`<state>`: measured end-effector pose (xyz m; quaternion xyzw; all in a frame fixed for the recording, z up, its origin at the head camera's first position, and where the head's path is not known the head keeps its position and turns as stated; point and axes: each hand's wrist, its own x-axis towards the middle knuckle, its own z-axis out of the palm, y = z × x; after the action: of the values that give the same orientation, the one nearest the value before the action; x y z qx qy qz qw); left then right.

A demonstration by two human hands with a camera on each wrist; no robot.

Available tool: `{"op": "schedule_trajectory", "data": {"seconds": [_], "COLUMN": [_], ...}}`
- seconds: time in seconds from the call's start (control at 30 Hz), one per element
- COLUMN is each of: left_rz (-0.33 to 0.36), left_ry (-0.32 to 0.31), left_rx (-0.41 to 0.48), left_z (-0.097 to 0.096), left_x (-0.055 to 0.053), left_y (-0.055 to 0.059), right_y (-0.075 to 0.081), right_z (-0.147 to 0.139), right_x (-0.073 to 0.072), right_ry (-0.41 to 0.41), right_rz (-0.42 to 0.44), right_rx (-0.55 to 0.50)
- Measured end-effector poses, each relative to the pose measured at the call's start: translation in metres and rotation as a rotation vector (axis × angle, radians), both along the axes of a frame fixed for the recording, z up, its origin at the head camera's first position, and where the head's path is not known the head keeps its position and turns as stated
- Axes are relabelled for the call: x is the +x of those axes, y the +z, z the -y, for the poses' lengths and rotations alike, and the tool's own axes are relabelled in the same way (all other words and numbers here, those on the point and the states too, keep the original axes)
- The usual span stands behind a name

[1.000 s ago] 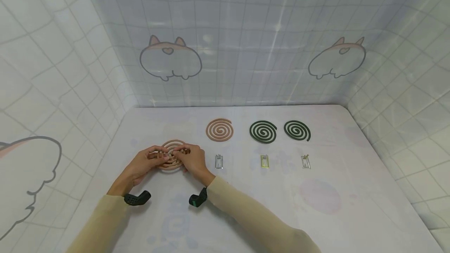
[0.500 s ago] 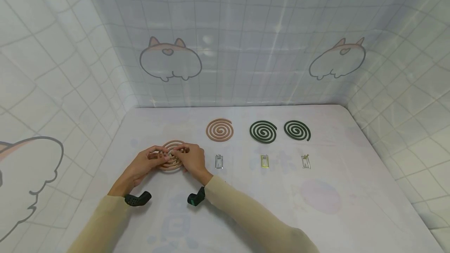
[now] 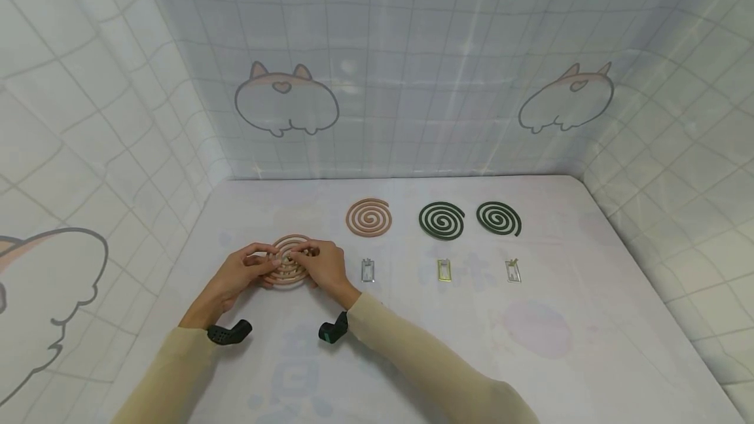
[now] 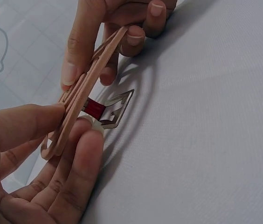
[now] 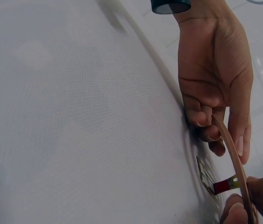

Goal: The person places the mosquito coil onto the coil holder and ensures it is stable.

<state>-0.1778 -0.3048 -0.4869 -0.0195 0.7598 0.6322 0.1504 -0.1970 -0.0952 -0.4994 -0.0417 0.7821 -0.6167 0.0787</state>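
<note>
Both hands hold a tan mosquito coil [image 3: 287, 280] at the left of the table. In the left wrist view, my left hand [image 4: 43, 163] grips one side of the coil [image 4: 78, 100], thumb and fingers on opposite faces. My right hand [image 3: 325, 268] pinches it from the right, also seen in the right wrist view [image 5: 215, 70]. Beneath the coil, a metal coil stand [image 4: 117, 112] with a red part touches or nearly touches it; the exact join is hidden by fingers. The coil is held above the tabletop, casting a ringed shadow.
Behind lie another tan coil [image 3: 368, 218] and two green coils, one central [image 3: 442, 221] and one farther right [image 3: 498, 218]. Three small metal stands sit in a row: silver [image 3: 368, 271], yellowish [image 3: 444, 270] and silver [image 3: 513, 271]. Tiled-print cloth walls surround the table.
Both hands stay at the same spot with only slight finger and wrist shifts. The held coil's rings show a little more evenly between the fingers. The other coils and stands stay put.
</note>
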Motion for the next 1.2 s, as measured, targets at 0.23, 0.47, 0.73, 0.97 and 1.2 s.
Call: {"op": "schedule_trajectory", "data": {"seconds": [0.23, 0.47, 0.73, 0.97, 1.2], "left_rz": [-0.005, -0.011, -0.021, -0.034, -0.027], "left_ry": [0.002, 0.011, 0.007, -0.001, 0.005], "left_rx": [0.003, 0.013, 0.014, 0.001, -0.030], "left_z": [0.000, 0.002, 0.007, 0.008, 0.013], "left_x": [-0.001, 0.000, 0.002, 0.005, 0.006], "left_y": [-0.002, -0.002, -0.001, 0.003, 0.003], "right_y": [0.002, 0.004, 0.000, -0.001, 0.001], "right_z": [-0.004, -0.015, -0.027, -0.032, -0.034], "right_x": [0.001, 0.001, 0.001, 0.000, 0.001], "right_ry": [0.022, 0.056, 0.128, 0.139, 0.143], "right_rz": [0.015, 0.023, 0.004, 0.010, 0.028], "right_rx": [-0.028, -0.062, -0.092, -0.106, -0.109]}}
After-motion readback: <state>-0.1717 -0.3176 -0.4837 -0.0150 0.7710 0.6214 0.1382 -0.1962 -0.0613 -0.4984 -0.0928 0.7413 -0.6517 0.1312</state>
